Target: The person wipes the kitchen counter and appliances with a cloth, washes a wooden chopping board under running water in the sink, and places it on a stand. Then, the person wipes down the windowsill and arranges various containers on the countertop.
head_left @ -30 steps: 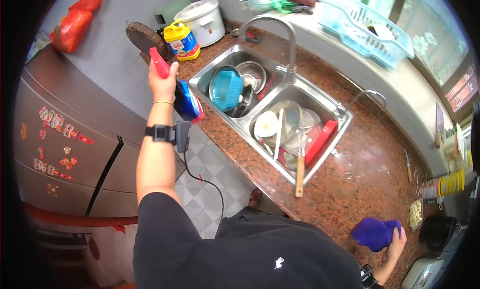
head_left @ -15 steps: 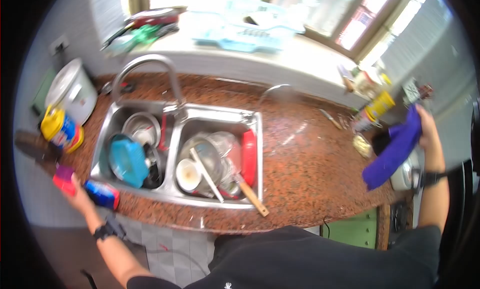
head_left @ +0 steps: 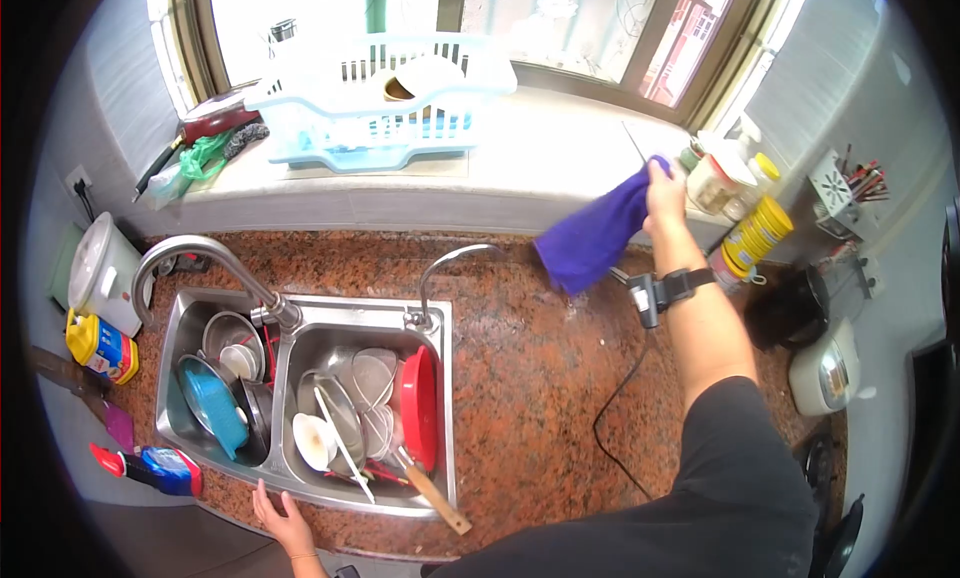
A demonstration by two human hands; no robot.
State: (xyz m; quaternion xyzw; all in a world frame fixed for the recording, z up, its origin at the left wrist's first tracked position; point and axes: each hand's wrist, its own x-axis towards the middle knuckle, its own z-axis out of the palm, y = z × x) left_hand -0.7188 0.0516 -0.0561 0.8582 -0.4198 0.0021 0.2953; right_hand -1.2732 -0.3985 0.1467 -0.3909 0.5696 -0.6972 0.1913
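Indoors, likely granite counter, bright window, right fingers gripping cloth, left fingers spread

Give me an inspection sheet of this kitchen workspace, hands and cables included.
Surface: speckled counter; pale marks right of the sink, residue or glare, cannot tell.
Things in use: purple cloth held toward the counter's back; blue bottle by the sink's left front corner.
Clutter: dishes in both basins, with a blue basket and red basin; wooden handle over the near rim.
Left hand: open, by the sink's near edge.
Right hand: grips the cloth.
Cables: black cable across the counter.
Surroundings: pale-blue rack on the sill.
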